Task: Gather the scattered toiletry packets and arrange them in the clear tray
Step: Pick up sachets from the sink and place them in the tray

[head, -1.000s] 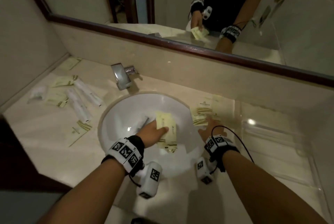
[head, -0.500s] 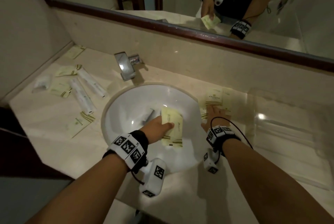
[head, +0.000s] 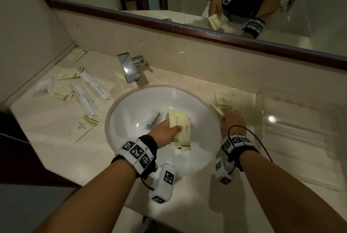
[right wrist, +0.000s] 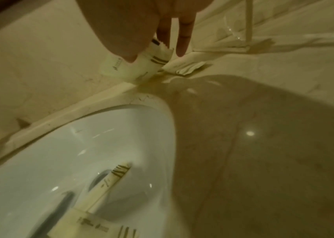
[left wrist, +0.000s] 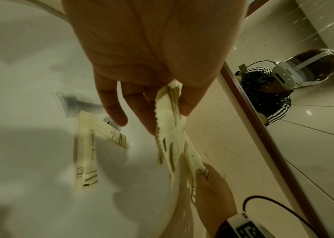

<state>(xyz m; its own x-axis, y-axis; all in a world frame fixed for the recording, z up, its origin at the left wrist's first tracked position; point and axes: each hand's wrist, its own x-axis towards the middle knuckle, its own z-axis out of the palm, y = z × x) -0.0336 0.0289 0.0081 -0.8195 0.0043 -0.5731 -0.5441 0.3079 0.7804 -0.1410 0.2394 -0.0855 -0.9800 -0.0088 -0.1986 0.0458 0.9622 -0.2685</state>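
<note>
Left hand (head: 165,131): thumb and fingers pinching cream packets (head: 180,131) above the basin (head: 131,105). Right hand (head: 231,122): thumb and fingers pinching a counter packet (right wrist: 135,67) beside the clear tray (head: 300,138).

Dim warm light, blurred wrist views

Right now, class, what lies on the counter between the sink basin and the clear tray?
In the head view, cream packets lie between the sink basin and the clear tray; the right hand pinches one there.

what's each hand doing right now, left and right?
Left hand: holding cream packets over the sink.
Right hand: fingers pinching a packet on the counter beside the sink.
</note>
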